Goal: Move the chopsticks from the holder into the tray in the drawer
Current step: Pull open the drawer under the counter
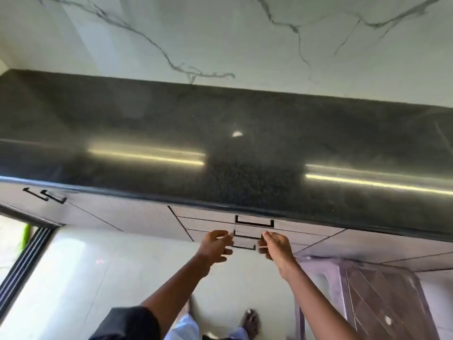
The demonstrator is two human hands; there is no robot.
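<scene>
Below the black speckled countertop point(220, 133) there is a stack of three closed drawers with black bar handles. My left hand point(217, 245) and my right hand point(275, 246) reach toward the second drawer handle point(246, 235), one at each end of it, fingers curled and spread, holding nothing. The top drawer handle point(254, 221) is above them and the third handle point(244, 247) shows between my hands. No chopsticks, holder or tray are in view.
A white marble wall point(220, 33) rises behind the counter. Cabinet doors with black handles point(45, 195) lie to the left. A sliding door track point(24, 261) runs at the lower left, and a dark patterned mat point(382, 298) lies on the pale floor at right.
</scene>
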